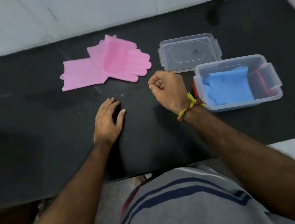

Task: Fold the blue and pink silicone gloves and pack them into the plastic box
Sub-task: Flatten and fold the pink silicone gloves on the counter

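On the black table (30, 119), the pink gloves (106, 66) lie unfolded and overlapping at 11 o'clock. The blue gloves (228, 86) sit folded inside the plastic box (274, 77) at 3 o'clock, with its lid (189, 52) just beyond. The left hand (108, 121) rests released, fingers down on the table; the right hand (168, 88) hovers clenched, grasping nothing.

Dim, even indoor light falls from above. Soft shadows lie on the black countertop (30, 119) beside both forearms. The picture is slightly blurred, with wide-angle bending toward the edges.
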